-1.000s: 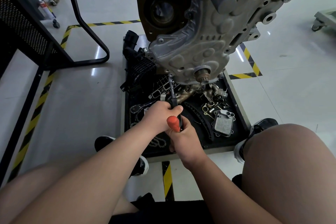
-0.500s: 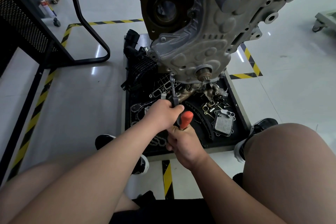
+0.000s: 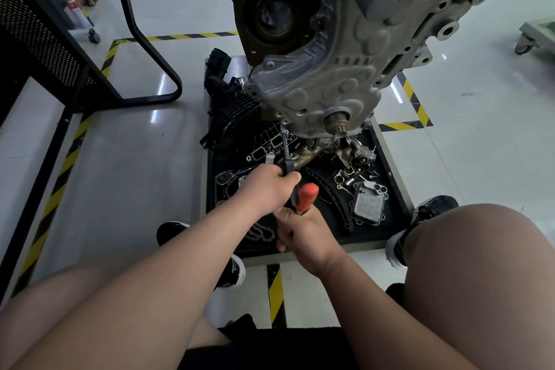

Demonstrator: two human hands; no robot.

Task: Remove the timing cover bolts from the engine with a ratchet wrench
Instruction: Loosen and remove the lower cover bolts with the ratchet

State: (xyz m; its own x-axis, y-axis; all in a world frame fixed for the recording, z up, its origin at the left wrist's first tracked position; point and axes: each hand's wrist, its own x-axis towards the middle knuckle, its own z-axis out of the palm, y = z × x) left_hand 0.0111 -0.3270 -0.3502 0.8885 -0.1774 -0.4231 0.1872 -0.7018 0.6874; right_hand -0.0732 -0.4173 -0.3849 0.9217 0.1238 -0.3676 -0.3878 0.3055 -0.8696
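The grey cast timing cover [image 3: 327, 81] of the engine hangs above a parts tray. A ratchet wrench with an orange handle [image 3: 306, 194] carries a long extension bar [image 3: 285, 144] that reaches up to a bolt [image 3: 283, 123] on the cover's lower left edge. My left hand [image 3: 267, 189] grips the ratchet head where the bar joins it. Just below, my right hand [image 3: 303, 231] holds the orange handle, which sticks out to the upper right. The crank snout [image 3: 336, 122] shows to the right of the bolt.
A black tray [image 3: 381, 234] under the engine holds gaskets, a chain, a second ratchet [image 3: 231, 176], an oil cooler [image 3: 368, 203] and loose bolts. A black plastic manifold [image 3: 231, 105] lies at its left. A black stand frame [image 3: 144, 48] rises on the left. My knees flank the tray.
The orange handle has swung from pointing down near my right hand to pointing up and right. Both hands stayed on the wrench and the bar stayed on the bolt.
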